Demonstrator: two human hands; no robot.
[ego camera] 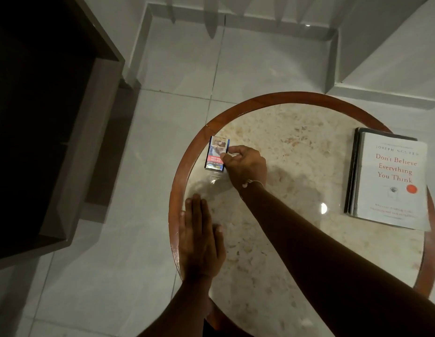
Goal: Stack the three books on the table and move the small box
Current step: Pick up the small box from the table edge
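Pinching the right edge of the small box (217,153) with right hand (245,166), fingertips closed on it or just touching, can't tell which; box lies flat at the table's (284,142) left rim, label too blurred to read; left hand (201,237) flat and spread on the rim, nearer the camera than the grip, holding nothing; book stack (389,178) well right of the grip, lower books mostly hidden under the white top cover; count unclear.
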